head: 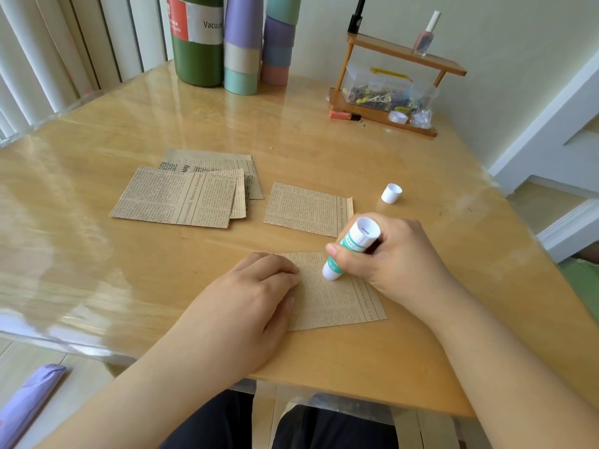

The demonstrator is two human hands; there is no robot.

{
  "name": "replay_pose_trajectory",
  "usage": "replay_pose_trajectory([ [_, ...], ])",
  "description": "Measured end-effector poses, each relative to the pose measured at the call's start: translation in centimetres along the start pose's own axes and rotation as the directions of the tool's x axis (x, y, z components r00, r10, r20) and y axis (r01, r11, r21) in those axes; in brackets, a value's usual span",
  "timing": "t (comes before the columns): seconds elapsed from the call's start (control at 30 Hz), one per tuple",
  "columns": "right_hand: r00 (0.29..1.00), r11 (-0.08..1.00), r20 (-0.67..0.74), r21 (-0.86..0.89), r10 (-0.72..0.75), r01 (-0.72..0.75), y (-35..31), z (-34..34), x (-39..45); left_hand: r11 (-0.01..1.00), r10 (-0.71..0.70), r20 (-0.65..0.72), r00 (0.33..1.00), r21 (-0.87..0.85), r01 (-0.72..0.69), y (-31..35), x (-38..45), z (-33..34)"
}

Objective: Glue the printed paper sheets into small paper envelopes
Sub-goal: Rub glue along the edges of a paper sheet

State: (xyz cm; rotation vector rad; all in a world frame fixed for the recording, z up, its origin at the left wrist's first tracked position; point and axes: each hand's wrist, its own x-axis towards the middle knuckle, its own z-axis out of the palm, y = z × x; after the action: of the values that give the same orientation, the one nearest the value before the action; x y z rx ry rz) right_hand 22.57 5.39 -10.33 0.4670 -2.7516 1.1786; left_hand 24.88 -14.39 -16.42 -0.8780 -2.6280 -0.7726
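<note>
The printed sheet [337,296] being worked on lies flat on the table [291,124], at its near edge, right in front of the person. It serves as the landmark for everything else here. The glue stick [351,247] stands tilted on the sheet's upper middle, its lower end touching the paper, which suggests glue is being spread there so a fold can be stuck down.

The right hand [392,257] is wrapped around the stick, fingers curled about the barrel and the thumb pressed to its near side; a closed grip like this gives pressure and control for a stroke. The left hand [256,293] lies on the sheet's left part, fingers loosely bent and resting on the paper with nothing held. Judging by its place, it pins the sheet so the glue stroke does not drag it along.

Just beyond the sheet lies a single piece of the same printed paper [308,210], with a narrow strip along its right edge; whether it is a finished envelope I cannot tell. Beyond and to the left of the sheet sits a loose stack of similar pieces [181,199], overlapping one another, probably kept aside as supply or finished work. The white cap [391,193] of the glue stick rests beyond and to the right, out of the way of both hands.

Far beyond the sheet, at the table's back edge, stand tall coloured flasks [223,40] and a small wooden rack [389,82] with craft bits.
</note>
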Motion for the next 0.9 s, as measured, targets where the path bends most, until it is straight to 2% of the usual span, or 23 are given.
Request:
replay_pose_trajectory([
  [0.3,1.000,0.998,0.002,-0.061,-0.029,0.029,-0.6,1.0,2.4,1.000,0.001,0.006,1.000,0.002,-0.001,0.0,0.0,-0.1],
  [0.67,0.999,1.000,0.025,0.013,-0.028,0.027,-0.8,0.0,-1.5,0.998,-0.040,0.028,0.999,0.046,0.038,-0.2,-0.3,-1.1],
  [0.9,1.000,1.000,0.017,0.001,0.003,-0.003,-0.9,0.6,-0.4,0.997,-0.080,0.046,0.996,0.018,0.079,-0.9,-1.2,-1.8],
])
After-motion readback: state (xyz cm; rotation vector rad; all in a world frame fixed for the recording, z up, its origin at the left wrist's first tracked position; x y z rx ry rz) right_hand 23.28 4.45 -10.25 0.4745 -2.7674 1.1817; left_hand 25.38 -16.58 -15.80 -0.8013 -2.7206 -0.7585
